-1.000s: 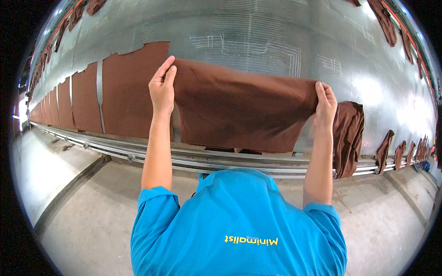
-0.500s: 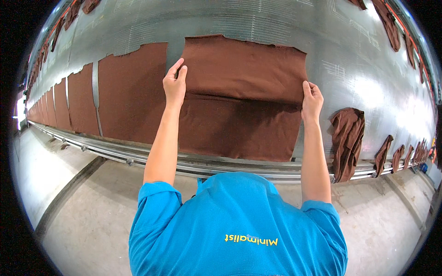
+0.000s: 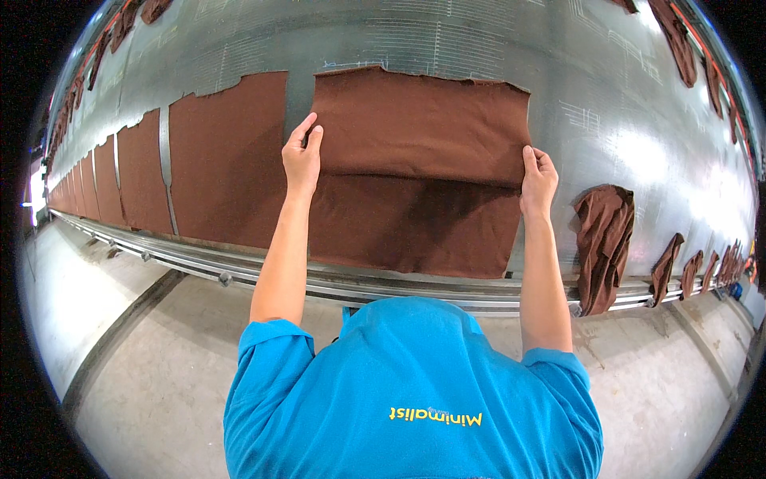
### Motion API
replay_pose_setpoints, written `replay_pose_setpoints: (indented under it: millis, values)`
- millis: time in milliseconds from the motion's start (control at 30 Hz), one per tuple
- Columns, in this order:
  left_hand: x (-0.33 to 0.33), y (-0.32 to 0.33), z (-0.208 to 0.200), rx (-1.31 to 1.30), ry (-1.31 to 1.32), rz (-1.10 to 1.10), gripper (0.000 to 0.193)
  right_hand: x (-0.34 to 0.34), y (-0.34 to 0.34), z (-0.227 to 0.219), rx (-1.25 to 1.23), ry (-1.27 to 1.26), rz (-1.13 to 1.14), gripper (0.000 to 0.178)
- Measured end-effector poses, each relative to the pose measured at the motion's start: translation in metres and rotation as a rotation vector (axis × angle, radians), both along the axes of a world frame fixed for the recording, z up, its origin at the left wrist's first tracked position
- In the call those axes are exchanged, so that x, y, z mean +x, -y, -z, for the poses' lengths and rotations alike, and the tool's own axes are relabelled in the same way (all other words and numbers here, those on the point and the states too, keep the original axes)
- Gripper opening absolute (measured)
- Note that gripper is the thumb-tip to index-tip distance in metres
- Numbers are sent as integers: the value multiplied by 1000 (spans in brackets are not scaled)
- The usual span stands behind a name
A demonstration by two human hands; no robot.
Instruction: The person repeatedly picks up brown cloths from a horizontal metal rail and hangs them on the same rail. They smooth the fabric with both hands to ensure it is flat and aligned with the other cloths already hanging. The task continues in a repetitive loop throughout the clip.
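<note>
Both my hands hold a brown fabric panel [image 3: 423,120] by its two sides, raised over the metal table. My left hand [image 3: 302,160] pinches its left edge between thumb and fingers. At the right edge, my right hand [image 3: 539,176] grips it the same way. Across the middle the cloth sags into a fold with a dark shadow beneath. Below that fold, more brown fabric [image 3: 407,227] lies flat up to the table's near edge; whether it is the same panel or another one under it, I cannot tell.
Flat brown panels [image 3: 227,152] lie in a row to the left, thin gaps between them. On the right, a crumpled brown cloth [image 3: 604,239] and several smaller ones hang over the near rail [image 3: 383,294]. White chalk-like lines mark the metal table [image 3: 359,40]. Pale floor [image 3: 183,343] lies below.
The raised panel has come slightly down and toward me, with both hands moving along. Its far edge now uncovers some marks on the table. Both grips stay the same.
</note>
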State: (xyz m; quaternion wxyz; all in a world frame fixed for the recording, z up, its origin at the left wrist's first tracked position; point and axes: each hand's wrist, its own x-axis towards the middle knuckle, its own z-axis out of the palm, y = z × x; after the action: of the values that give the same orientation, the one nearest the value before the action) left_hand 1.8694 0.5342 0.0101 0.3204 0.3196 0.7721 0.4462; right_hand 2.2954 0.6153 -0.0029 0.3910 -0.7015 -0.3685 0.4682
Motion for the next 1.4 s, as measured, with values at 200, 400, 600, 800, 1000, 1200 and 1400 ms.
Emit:
replay_pose_setpoints:
  millis: [200,400,600,800,1000,1200,1400]
  values:
    - [-4,2,5,17,-13,25,37,4,3,11,3,8,-1,28]
    - [-1,6,5,-3,10,6,37,0,8,12,20,-21,27,30]
    - [-1,5,5,-37,-52,16,36,-1,8,14,21,-32,32,29]
    - [-5,7,15,-13,-28,11,35,1,9,17,12,-2,17,28]
    - [-1,5,10,-32,-31,14,37,2,9,16,8,34,11,28]
    - [7,4,4,-60,-575,188,36,-2,9,9,9,35,28,28]
    - [48,-17,-8,140,-741,526,39,-4,-9,-2,168,514,-89,24]
